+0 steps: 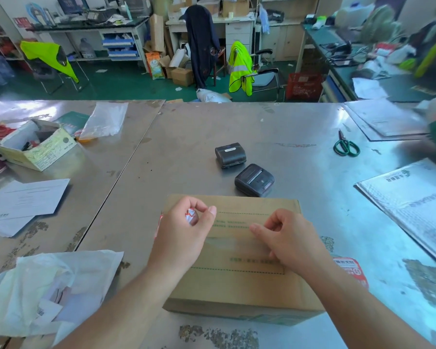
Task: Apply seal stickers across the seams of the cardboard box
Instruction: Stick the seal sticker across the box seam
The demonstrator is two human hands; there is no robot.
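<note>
Nearest, at left: crumpled white plastic bag [48, 285] on the steel worktop [186, 147].

Centre, close in: cardboard box [237, 290], flat on the worktop, long axis running left to right. Taped seam [227, 241] along that same axis, across the middle of the top face.

Above the box's left far corner: left hand [184, 230], fingers curled in, pinching a crumpled red-and-white scrap [191, 214], probably sticker or backing.

Over the right half of the top: right hand [287, 238], fingers curled, forefinger tip low at the seam and pointing left. Cannot tell whether anything is pinched there.

Seam directly under and between both hands, right hand nearer; judged next to call for a short downward press across it, not along it.

Against the box's right side: red printed sticker [350, 268], partly hidden.

Beyond the box: two small black printers [230, 154], [254, 180].

Farther right: green-handled scissors [345, 146].
</note>
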